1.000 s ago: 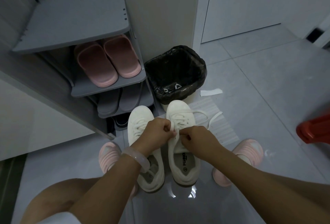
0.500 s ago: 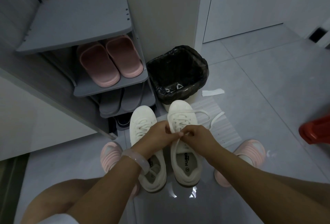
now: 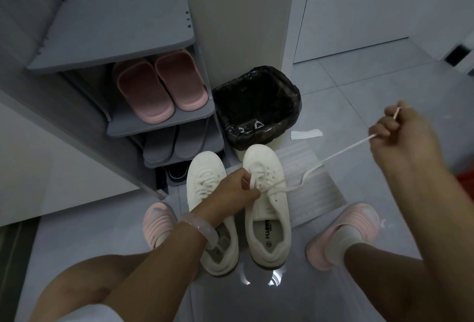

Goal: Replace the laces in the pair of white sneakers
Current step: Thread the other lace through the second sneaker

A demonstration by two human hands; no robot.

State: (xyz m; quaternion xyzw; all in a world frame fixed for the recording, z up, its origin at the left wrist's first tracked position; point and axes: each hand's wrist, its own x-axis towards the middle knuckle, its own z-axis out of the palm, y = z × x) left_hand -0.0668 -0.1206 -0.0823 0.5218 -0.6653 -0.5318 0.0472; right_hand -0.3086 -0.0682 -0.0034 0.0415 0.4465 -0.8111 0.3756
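Two white sneakers stand side by side on the floor, toes away from me. My left hand [image 3: 237, 189] rests across the left sneaker [image 3: 205, 183] and pinches the laces on the tongue of the right sneaker [image 3: 266, 209]. My right hand [image 3: 400, 139] is raised to the right, fist closed on one end of the white lace [image 3: 341, 152], which runs taut from the right sneaker's eyelets up to the fist. A slack loop of lace lies on the white sheet beside the shoe.
A grey shoe rack [image 3: 159, 121] with pink slippers [image 3: 159, 85] stands at the back left. A bin with a black liner [image 3: 256, 106] sits behind the sneakers. A white ribbed sheet [image 3: 315, 193] and a paper scrap [image 3: 306, 134] lie on the tiles. My feet wear pink slippers [image 3: 343, 234].
My right hand has left the sneaker's tongue and swung up and to the right, drawing the lace out taut. My left hand has stayed on the laces.
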